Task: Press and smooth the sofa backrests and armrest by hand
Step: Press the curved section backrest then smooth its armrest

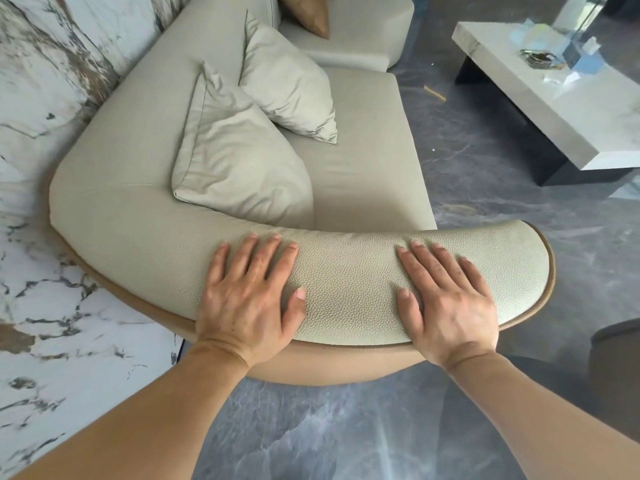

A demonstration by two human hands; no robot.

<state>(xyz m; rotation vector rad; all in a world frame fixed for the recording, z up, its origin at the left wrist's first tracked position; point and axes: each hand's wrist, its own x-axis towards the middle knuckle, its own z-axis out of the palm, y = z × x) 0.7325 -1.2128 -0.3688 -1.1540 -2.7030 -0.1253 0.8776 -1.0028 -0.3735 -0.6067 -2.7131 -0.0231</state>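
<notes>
The sofa's curved armrest (349,285), pale grey-green grained leather with a tan edge, runs across the middle of the head view. My left hand (249,296) lies flat on it, palm down, fingers spread. My right hand (446,299) lies flat on it further right, near the rounded end, fingers apart. Neither hand holds anything. The backrest (138,109) curves away along the left side toward the far end.
Two pale cushions (239,161) (287,84) lean on the seat (363,161), and a tan cushion (311,12) sits at the far end. A marble wall (41,98) is on the left. A low white table (554,95) stands right on the grey floor (478,188).
</notes>
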